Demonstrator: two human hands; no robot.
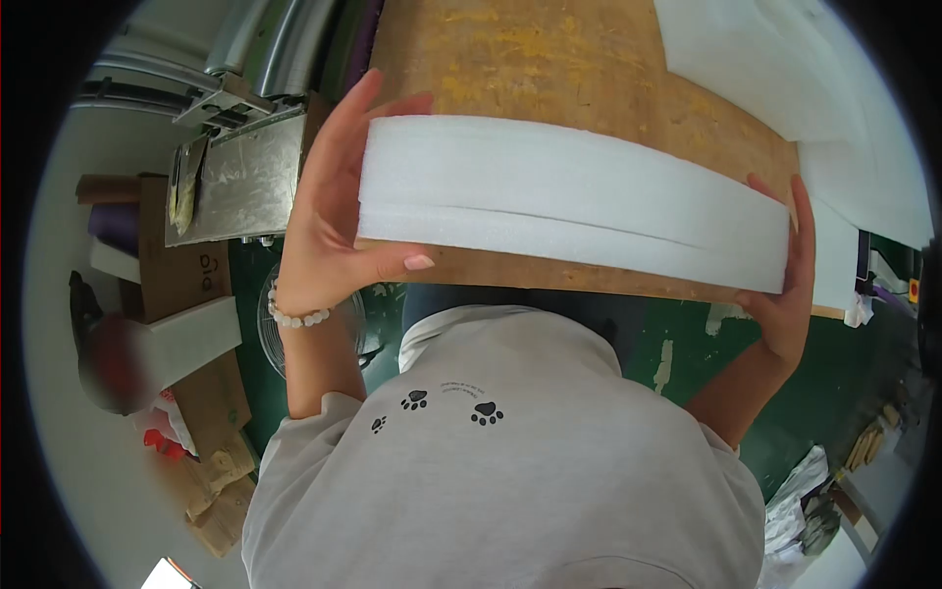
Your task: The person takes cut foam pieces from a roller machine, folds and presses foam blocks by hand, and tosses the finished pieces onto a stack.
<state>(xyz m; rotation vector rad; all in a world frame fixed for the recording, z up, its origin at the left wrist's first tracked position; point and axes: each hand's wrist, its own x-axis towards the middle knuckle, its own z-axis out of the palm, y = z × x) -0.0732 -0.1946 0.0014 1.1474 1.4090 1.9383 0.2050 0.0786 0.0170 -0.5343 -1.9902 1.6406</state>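
Note:
A long white foam block (pixel 574 196) spans the space between my hands, above the near edge of a wooden table. A thin dark seam runs lengthwise along the lower part of its side. My left hand (pixel 329 211), with a beaded bracelet at the wrist, is around the left end, thumb below and fingers above. At the other end my right hand (pixel 785 270) grips the block, its thumb at the bottom corner and fingers up along the end. Parts of the fingers behind the block are hidden.
The worn wooden tabletop (pixel 530 59) lies beyond the block. White foam sheeting (pixel 775 69) covers its right side. Machine rollers and a metal plate (pixel 245 177) stand at left, with a floor fan (pixel 265 324) and cardboard boxes (pixel 182 255) below.

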